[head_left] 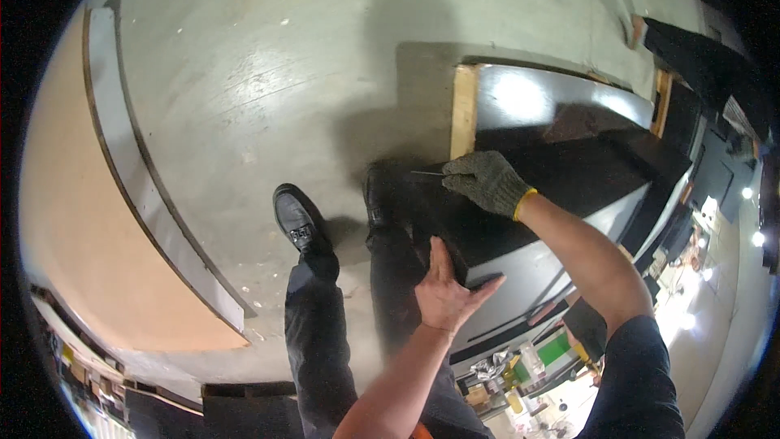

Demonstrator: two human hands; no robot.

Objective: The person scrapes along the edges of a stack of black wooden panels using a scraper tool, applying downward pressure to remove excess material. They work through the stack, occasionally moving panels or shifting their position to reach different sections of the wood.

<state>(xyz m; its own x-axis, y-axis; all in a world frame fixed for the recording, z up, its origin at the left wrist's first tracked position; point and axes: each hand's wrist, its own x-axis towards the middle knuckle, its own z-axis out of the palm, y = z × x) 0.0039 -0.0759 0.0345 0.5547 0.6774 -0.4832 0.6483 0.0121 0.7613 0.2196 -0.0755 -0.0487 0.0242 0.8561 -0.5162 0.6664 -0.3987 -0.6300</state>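
Note:
A black box-like piece [561,183] with light grey sides stands at my right. My bare left hand [443,297] lies at its near corner, thumb and fingers spread along the edges. Over the black top, my right hand [487,183], in a dark grey knit glove with a yellow cuff, is closed around a thin metal tool [426,172]. Its slim end points left, past the edge of the black top; the rest is hidden in the glove, so its exact kind does not show.
My shoe [297,215] stands on the grey floor [244,114] left of the box. A pale panel with a white edge strip [122,114] lies far left. Behind the box is a wooden post [464,110] beside a shiny panel. A cluttered bench [528,382] fills the lower right.

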